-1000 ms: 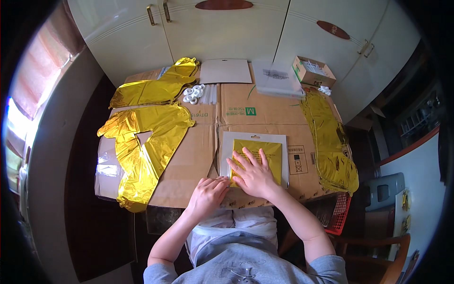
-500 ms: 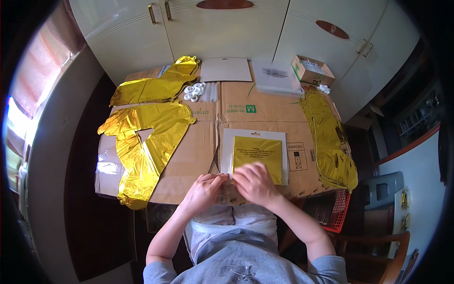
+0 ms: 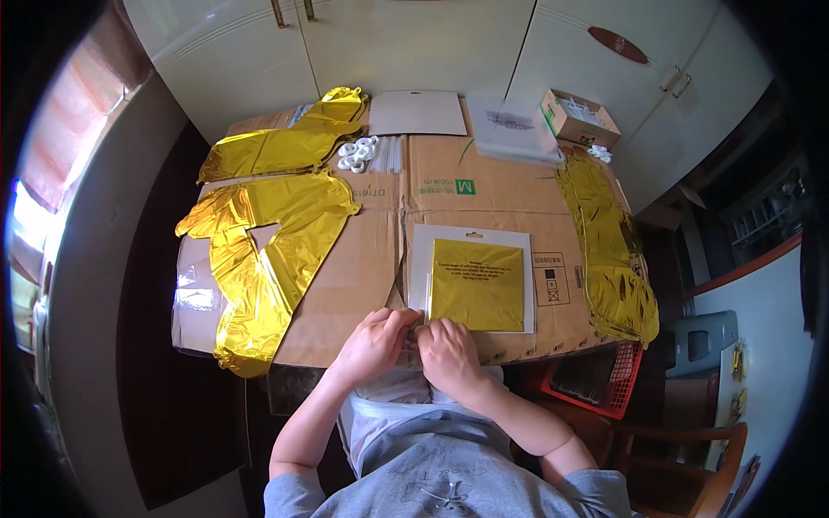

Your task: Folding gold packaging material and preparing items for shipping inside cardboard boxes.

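Observation:
In front of me lies a clear plastic bag (image 3: 477,311) holding a folded gold foil balloon (image 3: 492,289) against a white hang-hole card (image 3: 420,259). Dark print runs across the bag's upper part. A thin clear straw (image 3: 427,298) shows along the left side of the gold foil. My left hand (image 3: 373,345) is closed in a pinch at the bag's lower left corner. Close beside it, my right hand (image 3: 449,352) has its fingers curled over the bag's lower edge. What lies between the fingertips is mostly hidden.
Large gold foil balloons lie flat at the left (image 3: 259,276), far left (image 3: 276,148) and right (image 3: 604,250) of the cardboard-covered table (image 3: 345,268). Farther back are white ribbon rolls (image 3: 357,154), clear straws (image 3: 390,155), a grey-white card (image 3: 414,114), clear bags (image 3: 509,129) and a small box (image 3: 580,119).
My right hand has come down and left from over the gold foil to the bag's lower edge, beside my left hand. The view has shifted slightly.

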